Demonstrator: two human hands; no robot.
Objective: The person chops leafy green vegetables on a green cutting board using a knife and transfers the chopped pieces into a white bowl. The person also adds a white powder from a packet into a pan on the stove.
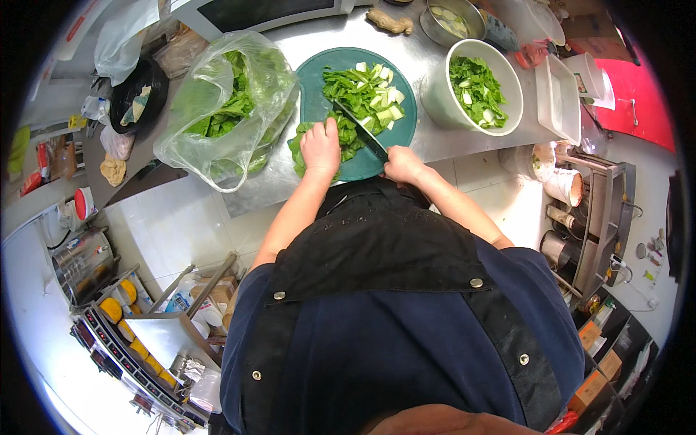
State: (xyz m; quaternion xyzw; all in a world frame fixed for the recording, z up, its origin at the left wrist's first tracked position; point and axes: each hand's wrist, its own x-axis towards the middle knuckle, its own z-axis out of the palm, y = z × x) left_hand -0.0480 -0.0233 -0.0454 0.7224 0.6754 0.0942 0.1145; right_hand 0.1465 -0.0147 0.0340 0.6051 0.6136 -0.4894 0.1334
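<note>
My right hand [403, 164] grips the handle of a kitchen knife [361, 130], whose dark blade lies slanted across leafy greens on a round green cutting board [322, 70]. With its fingers bent, my left hand [321, 145] presses on uncut leafy greens [300, 142] at the board's left edge, left of the blade. Cut greens [348, 84] and pale stem pieces [387, 98] lie beyond and to the right of the knife. The handle is mostly hidden in my right hand.
Left of the board sits a clear plastic bag [261, 125] of leafy greens. To its right stands a white bucket [435, 98] holding cut greens. Behind are a ginger root [389, 22], a metal bowl [429, 30] with slices in liquid, and a white rectangular tub [560, 100] farther right.
</note>
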